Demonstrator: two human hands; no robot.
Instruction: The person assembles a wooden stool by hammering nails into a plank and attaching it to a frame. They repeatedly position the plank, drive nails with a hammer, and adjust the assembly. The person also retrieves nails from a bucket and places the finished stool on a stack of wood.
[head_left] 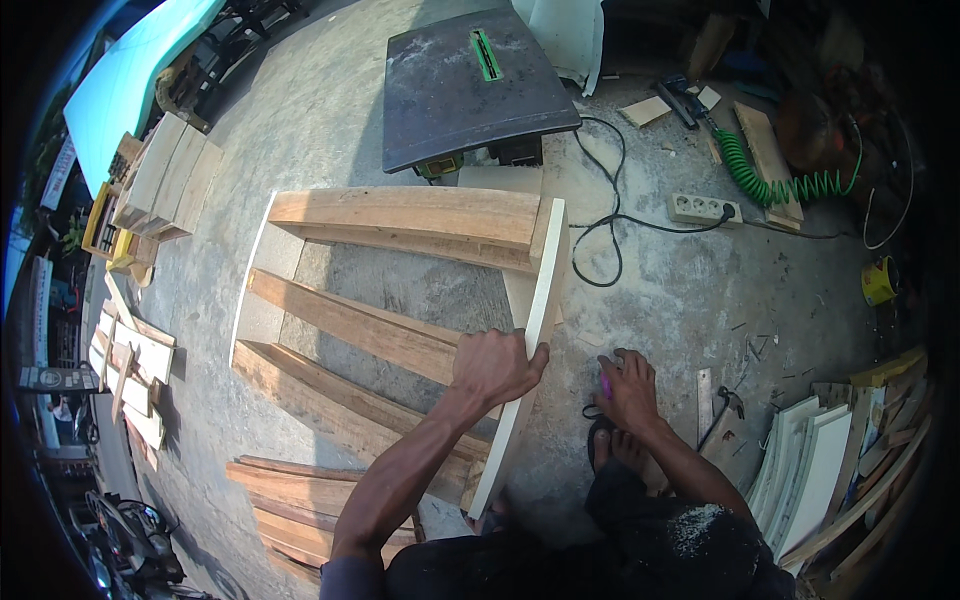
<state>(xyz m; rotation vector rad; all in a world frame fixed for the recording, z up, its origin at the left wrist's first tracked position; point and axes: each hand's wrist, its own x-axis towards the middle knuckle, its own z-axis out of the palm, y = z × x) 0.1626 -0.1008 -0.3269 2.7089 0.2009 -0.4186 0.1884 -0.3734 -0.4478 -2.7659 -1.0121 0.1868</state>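
My left hand (495, 365) grips the white side panel (535, 320) of a wooden frame lying on the concrete floor, fingers curled over its top edge. The frame has three brown wooden slats (360, 325) running between that panel and a second white panel (250, 270) on the left. My right hand (628, 388) reaches down to the floor just right of the frame, touching a small pink object (605, 381) beside my sandalled foot (610, 445); what the object is cannot be told.
A table saw (470, 85) stands behind the frame, with a black cable (600, 220) running to a power strip (703, 208). A green coiled air hose (775, 180) lies at back right. White boards (810, 470) lean at right; planks (290, 500) lie lower left, boards (170, 175) upper left.
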